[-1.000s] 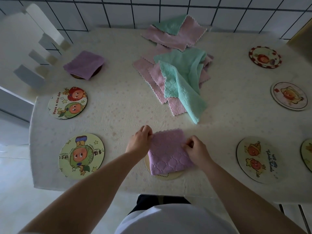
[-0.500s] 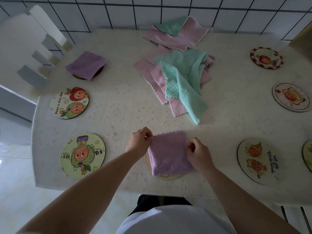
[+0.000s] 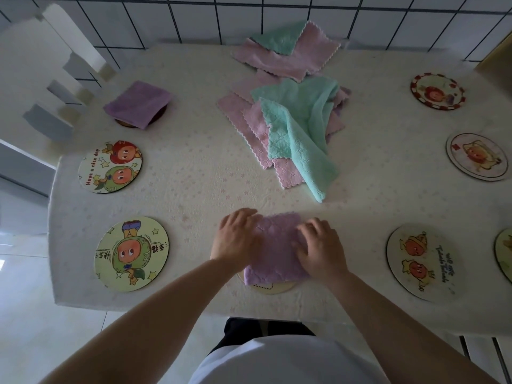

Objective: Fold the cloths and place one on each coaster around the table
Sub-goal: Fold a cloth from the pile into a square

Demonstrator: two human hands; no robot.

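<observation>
Head view. Both hands lie flat on the folded purple cloth (image 3: pixel 273 250) at the near edge of the table (image 3: pixel 194 189). The left hand (image 3: pixel 237 239) covers its left side and the right hand (image 3: pixel 318 249) its right side, fingers extended and lightly spread, pressing down rather than pinching. Nothing is gripped.

The cloth sits on a coaster (image 3: pixel 273 286), of which only a pale sliver shows at the near edge; whether the cloth is centred on it cannot be told, since cloth and hands cover the rest. The cloth is roughly square, with no clear long axis.

This placement looks all but finished. The heap of loose cloths (image 3: pixel 291 128), pink and green, lies straight ahead of the fingers toward the far wall, near but apart from the purple cloth. Its closest part is a green corner hanging toward the person, somewhat right of centre, so the right hand seems slightly the nearer for the reach.

A second folded purple cloth (image 3: pixel 138 105) already rests on a dark coaster at far left. Bare coasters: two on the left (image 3: pixel 110 166) (image 3: pixel 131 253), three on the right (image 3: pixel 421 261) (image 3: pixel 475 156) (image 3: pixel 437 91). One more at the right edge is cut off by the frame. How many cloths the heap holds cannot be counted; layers overlap.
</observation>
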